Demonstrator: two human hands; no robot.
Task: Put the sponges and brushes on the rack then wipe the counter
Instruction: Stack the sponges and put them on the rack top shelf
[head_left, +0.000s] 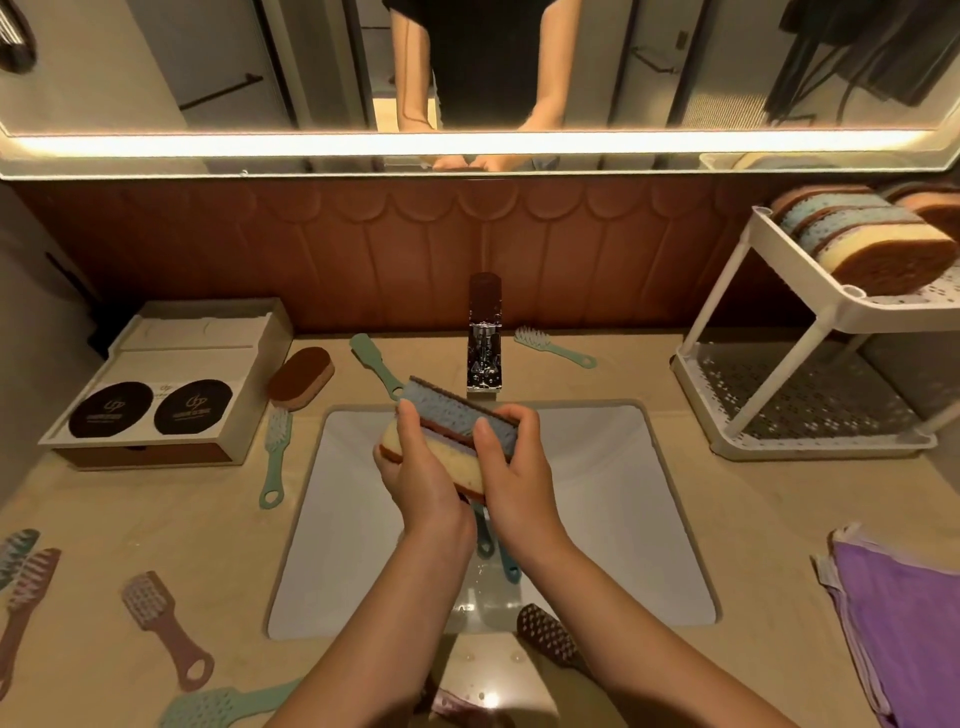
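Observation:
Over the sink (623, 519) both my hands hold a stack of sponges (444, 415): a blue one on top and a yellow-and-brown one beneath. My left hand (421, 478) grips the stack's near left side and my right hand (511, 467) grips its right end. The white two-tier rack (810, 306) stands at the right; its top shelf carries several sponges (872, 239). One brown sponge (301, 376) lies on the counter left of the tap. Green brushes (275, 457) (553, 348) (376, 364) and pink brushes (166, 629) lie scattered on the counter.
A chrome tap (484, 338) rises behind the sink. A white box with two black discs (156, 384) sits at the left. A purple cloth (898, 613) lies at the right edge. More brushes lie in the sink (506, 564) and at the counter's front (550, 636).

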